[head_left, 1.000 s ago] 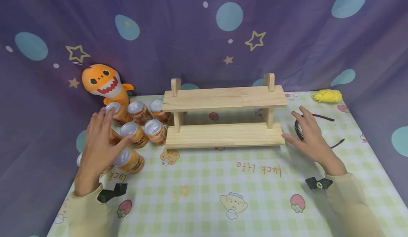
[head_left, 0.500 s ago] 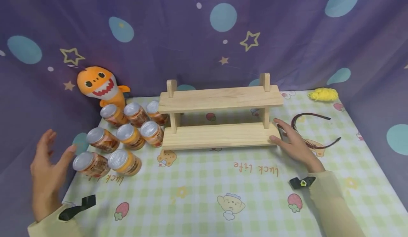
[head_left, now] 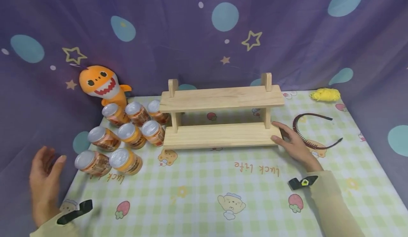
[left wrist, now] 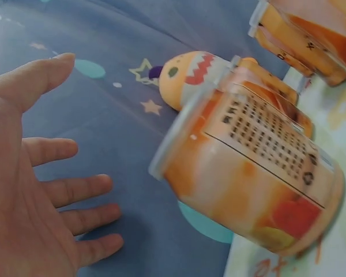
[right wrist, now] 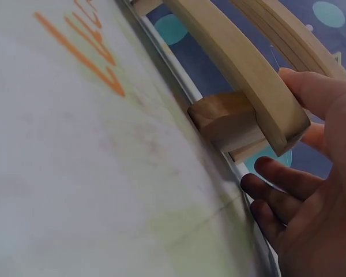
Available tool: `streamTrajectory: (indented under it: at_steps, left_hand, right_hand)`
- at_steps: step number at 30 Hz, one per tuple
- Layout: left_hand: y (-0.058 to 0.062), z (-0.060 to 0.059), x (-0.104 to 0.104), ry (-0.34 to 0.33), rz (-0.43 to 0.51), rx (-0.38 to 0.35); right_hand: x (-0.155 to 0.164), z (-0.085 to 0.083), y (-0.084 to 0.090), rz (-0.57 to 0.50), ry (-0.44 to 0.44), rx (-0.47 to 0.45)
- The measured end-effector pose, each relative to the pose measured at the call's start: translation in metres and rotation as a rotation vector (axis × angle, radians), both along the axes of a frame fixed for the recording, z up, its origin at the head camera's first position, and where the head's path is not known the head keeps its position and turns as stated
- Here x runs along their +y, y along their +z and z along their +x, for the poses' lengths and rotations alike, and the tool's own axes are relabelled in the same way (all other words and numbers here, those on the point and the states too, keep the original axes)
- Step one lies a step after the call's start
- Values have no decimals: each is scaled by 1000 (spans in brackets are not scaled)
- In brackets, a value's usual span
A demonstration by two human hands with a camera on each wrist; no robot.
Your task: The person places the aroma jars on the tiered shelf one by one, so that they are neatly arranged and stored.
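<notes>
A two-tier wooden shelf (head_left: 223, 134) stands in mid-table against the backdrop. My right hand (head_left: 294, 145) pinches the right end of its lower board, thumb on top and index finger at the board's end. In the right wrist view, the other fingers (right wrist: 277, 199) curl below the board (right wrist: 236, 63). My left hand (head_left: 45, 185) hangs at the table's left edge, fingers apart and holding nothing. Several orange-labelled cans (head_left: 130, 136) with silver lids stand between it and the shelf. One can (left wrist: 248, 179) is close to the left hand in the left wrist view, not touched.
An orange shark plush (head_left: 105, 84) leans on the backdrop behind the cans. Right of the shelf lie a dark toothed headband (head_left: 301, 132) and, farther back, a yellow yarn bundle (head_left: 326, 94). A green checked cloth (head_left: 191, 198) covers the table.
My left hand has moved left and down, away from over the cans. My right hand has shifted left from above the headband and taken hold of the shelf's right end.
</notes>
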State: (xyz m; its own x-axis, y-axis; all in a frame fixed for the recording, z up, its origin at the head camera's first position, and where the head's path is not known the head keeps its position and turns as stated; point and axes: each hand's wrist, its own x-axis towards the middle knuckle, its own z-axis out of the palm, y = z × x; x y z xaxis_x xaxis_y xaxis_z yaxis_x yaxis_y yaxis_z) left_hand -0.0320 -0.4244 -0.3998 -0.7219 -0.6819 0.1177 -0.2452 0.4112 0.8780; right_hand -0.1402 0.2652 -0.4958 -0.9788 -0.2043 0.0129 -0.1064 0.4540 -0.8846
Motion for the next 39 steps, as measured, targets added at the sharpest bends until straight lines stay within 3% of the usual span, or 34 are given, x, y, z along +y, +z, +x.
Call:
streamTrajectory:
  at_steps: [3, 6, 11, 19, 23, 30, 39]
  left_hand:
    - [-7, -2, -1, -13, 136, 73]
    - [-13, -4, -2, -16, 210, 92]
    - [-24, -5, -3, -31, 221, 53]
    - [-35, -9, 4, -156, 344, 157]
    - [-41, -11, 9, -189, 357, 181]
    - [-51, -17, 12, -194, 306, 125]
    - [-62, -16, 12, -126, 390, 211]
  right_hand:
    - [2, 1, -3, -45, -10, 2]
    - [5, 2, -7, -83, -18, 6]
    - [7, 2, -9, -116, -18, 2]
    - [6, 1, -9, -120, -23, -5]
    - [6, 1, -9, -119, -26, -2]
    - [7, 1, -10, -111, -30, 9]
    - [7, 1, -10, -113, -24, 20]
